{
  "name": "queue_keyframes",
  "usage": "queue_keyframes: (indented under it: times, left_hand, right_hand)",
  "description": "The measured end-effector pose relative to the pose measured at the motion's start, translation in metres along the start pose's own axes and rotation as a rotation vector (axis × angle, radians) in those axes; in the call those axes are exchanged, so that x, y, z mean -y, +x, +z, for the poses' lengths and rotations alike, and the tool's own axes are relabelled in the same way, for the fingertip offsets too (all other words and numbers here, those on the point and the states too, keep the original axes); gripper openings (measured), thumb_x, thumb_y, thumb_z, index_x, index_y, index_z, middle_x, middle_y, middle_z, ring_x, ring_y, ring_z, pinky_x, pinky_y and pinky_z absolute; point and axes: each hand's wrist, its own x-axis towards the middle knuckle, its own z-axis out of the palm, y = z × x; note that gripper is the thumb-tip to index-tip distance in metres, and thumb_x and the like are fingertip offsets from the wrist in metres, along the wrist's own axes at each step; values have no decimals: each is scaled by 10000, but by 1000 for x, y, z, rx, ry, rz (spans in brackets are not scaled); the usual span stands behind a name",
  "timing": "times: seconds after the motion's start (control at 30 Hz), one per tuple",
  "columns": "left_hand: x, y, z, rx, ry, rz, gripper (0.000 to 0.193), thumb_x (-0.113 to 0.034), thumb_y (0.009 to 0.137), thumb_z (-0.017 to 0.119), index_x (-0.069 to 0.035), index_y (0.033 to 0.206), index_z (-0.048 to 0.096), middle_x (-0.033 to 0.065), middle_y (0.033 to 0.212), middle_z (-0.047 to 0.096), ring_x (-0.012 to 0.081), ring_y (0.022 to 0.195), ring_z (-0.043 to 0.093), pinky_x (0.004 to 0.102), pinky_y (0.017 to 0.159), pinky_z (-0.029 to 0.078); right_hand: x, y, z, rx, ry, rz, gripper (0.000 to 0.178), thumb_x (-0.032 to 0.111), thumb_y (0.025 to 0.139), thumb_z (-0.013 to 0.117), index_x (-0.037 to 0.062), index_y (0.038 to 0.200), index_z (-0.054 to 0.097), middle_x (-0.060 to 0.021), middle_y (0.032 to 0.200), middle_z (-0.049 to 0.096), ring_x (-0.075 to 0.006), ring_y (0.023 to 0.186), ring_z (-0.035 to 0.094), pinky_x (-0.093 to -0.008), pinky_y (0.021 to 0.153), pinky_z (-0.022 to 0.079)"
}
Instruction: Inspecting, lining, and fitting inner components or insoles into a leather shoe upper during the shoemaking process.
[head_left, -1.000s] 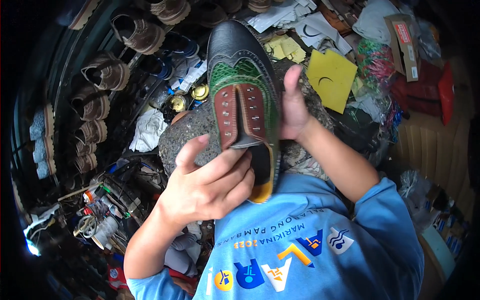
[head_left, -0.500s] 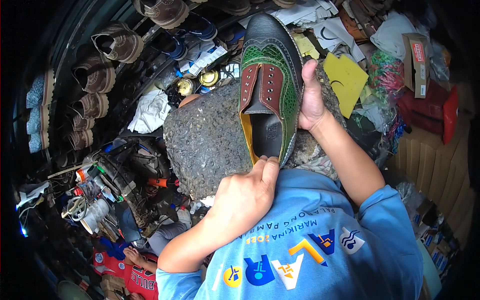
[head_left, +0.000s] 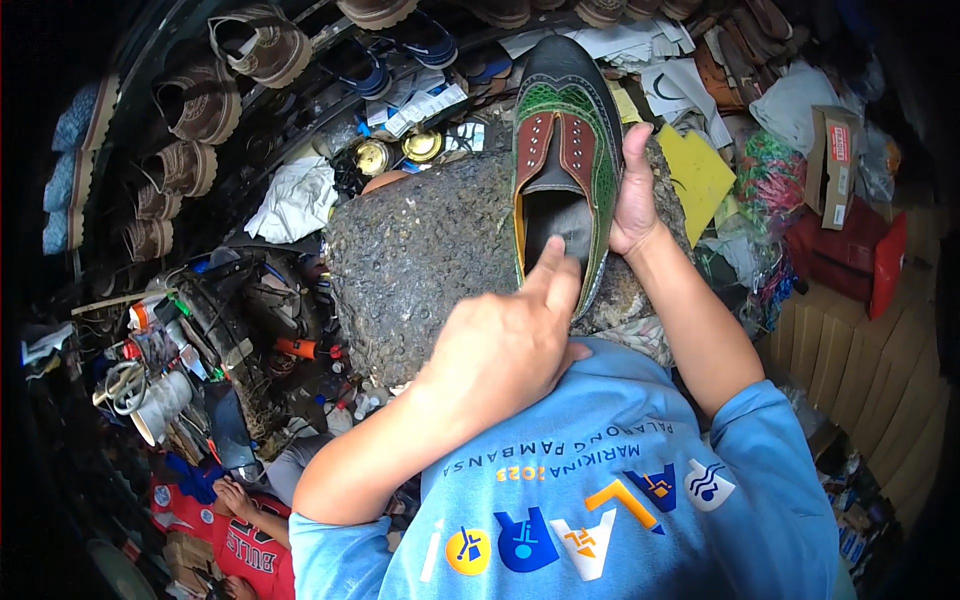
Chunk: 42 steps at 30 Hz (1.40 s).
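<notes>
We had the left hand (head_left: 505, 340) at the heel end of the shoe (head_left: 560, 180), two fingers extended into its opening, the rest curled under and slightly blurred; couldn't tell if it gripped anything. Right hand (head_left: 634, 200) held the shoe along its right side, thumb up, other fingers hidden behind it. Shoe sat toe-up over a dark rough stone block (head_left: 430, 260): black toe, green textured panels, reddish-brown eyelet flaps. Faint marking on the insole, partly covered by fingers, unreadable to us.

Close in below was the blue shirt (head_left: 620, 430), big coloured letters and small pictograms, seen upside down. Past the block: yellow sheet (head_left: 700, 180) right, two gold-coloured tins (head_left: 422, 146) and white crumpled material (head_left: 293, 202) left. Far right, a cardboard box (head_left: 827, 190) bore a red-and-white label, print too small. Brown shoes (head_left: 262, 50) lined the upper left, some cut off. Lower left, another person in a red lettered jersey (head_left: 255, 550) was cut by the frame edge; clutter nearby was too dark to sort.
</notes>
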Motion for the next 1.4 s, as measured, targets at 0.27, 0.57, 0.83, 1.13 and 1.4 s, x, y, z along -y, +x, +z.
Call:
queue_keyframes:
  times: [0.27,0.57,0.83,1.13,1.4]
  left_hand:
    - [1,5,-2,97,-20,-15,862,-380,857,799,56,1478,390,248,1015,725,443,799,723,519,682,588]
    - [-1,-9,-30,467,-122,-65,720,-246,879,773,41,1430,409,314,1085,693,445,836,713,513,702,574]
    - [17,-45,-52,-169,-294,-105,570,-23,794,737,-4,1342,584,167,1167,746,304,751,750,398,634,598]
    - [2,-34,3,-16,468,104,438,-110,868,585,64,1270,594,203,1233,727,220,609,703,352,537,585]
    - [8,-32,-1,5,369,109,463,-63,856,598,88,1292,565,226,1283,694,274,623,702,404,572,593]
  right_hand:
    - [-3,1,11,-20,-131,-33,1219,945,734,521,25,1529,444,-167,1444,596,-294,1284,621,-493,1093,517]
    - [-2,-3,12,37,-97,-58,1144,880,778,578,19,1520,448,-166,1419,613,-274,1259,643,-463,1068,551]
    - [-5,-10,12,-13,-28,-130,934,750,860,655,49,1462,520,-114,1318,668,-203,1147,689,-372,964,602]
    - [-7,-7,18,38,-58,-88,866,685,888,682,41,1446,531,-116,1273,686,-192,1113,702,-364,950,609]
    - [-6,3,16,57,-111,-17,926,719,908,618,22,1502,471,-168,1390,632,-250,1224,666,-427,1050,570]
